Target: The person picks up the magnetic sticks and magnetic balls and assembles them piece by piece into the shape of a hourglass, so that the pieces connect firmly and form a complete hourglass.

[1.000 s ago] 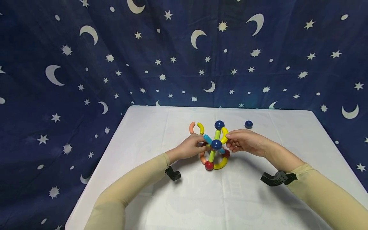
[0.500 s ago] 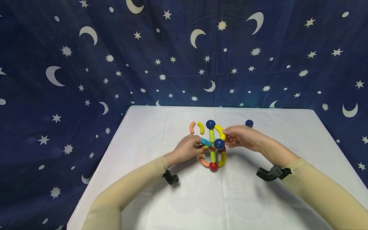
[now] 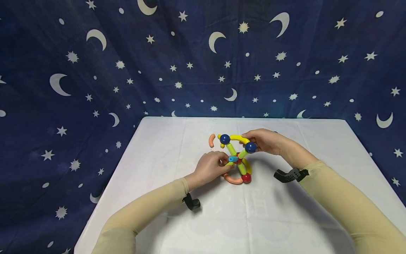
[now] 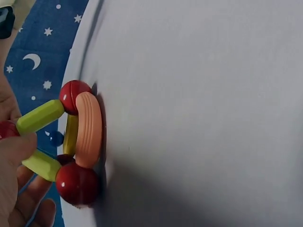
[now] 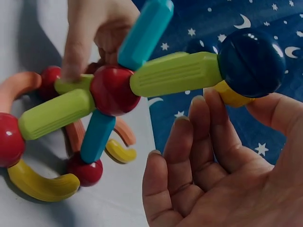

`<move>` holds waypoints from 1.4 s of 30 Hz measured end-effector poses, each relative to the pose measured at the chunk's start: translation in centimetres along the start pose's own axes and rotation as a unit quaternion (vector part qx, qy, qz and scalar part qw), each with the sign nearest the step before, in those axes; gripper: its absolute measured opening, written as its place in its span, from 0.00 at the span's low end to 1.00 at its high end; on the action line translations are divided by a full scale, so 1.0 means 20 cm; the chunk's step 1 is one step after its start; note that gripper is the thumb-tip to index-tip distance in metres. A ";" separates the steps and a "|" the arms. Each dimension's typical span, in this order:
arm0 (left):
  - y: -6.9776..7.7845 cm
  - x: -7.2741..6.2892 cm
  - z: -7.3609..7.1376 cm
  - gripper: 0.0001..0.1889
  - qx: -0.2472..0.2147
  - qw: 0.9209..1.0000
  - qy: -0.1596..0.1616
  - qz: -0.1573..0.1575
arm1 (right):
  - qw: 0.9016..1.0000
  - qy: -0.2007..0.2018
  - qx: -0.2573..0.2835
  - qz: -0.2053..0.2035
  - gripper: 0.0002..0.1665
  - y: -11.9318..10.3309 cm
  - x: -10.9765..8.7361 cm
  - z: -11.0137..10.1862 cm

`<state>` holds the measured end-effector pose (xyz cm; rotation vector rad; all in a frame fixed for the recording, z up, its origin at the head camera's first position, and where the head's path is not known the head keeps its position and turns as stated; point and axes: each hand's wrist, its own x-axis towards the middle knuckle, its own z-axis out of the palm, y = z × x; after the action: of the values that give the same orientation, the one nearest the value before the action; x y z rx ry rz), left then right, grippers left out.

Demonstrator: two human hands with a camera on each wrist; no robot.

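Note:
A magnetic stick-and-ball toy model (image 3: 233,150) stands on the table, with a central red ball (image 5: 114,90) joining straight lime and blue rods. My left hand (image 3: 210,167) pinches a lime rod (image 4: 42,116) of it beside a red ball. At the top, a curved yellow rod (image 3: 238,138) bridges two blue balls, the left one (image 3: 225,139) and the right one (image 3: 250,147). My right hand (image 3: 264,140) pinches this yellow rod between thumb and fingers; the right wrist view hides most of it behind a blue ball (image 5: 252,62). Curved orange (image 4: 88,130) and yellow (image 5: 45,184) rods link red balls at the base.
Behind the model lie a loose curved orange rod (image 3: 211,140) and a curved yellow rod (image 5: 120,151). A loose blue ball (image 3: 275,132) is mostly hidden behind my right hand. The white table (image 3: 203,225) meets a starry blue cloth (image 3: 190,63).
The model has turned, bringing one blue ball left and the other right. My right hand has shifted up and left, and its yellow rod now spans both blue balls.

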<state>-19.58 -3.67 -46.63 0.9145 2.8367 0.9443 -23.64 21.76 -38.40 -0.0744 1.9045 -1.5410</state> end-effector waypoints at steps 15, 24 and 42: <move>-0.05 0.20 -0.32 0.24 -0.364 0.911 -0.050 -0.190 | 1.000 -0.007 0.025 0.008 0.32 0.02 -0.01 -0.04; 0.06 0.44 -0.45 0.24 -0.318 0.886 -0.249 -0.230 | 0.999 -0.003 0.054 0.003 0.30 0.07 -0.01 -0.02; 0.11 0.44 -0.46 0.18 -0.302 0.892 -0.267 -0.206 | 0.958 0.171 -0.221 -0.059 0.26 0.53 -0.20 0.23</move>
<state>-27.51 -2.56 -36.45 0.3851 1.9642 1.1727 -14.39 22.72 -46.27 -0.1270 2.5390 -1.2312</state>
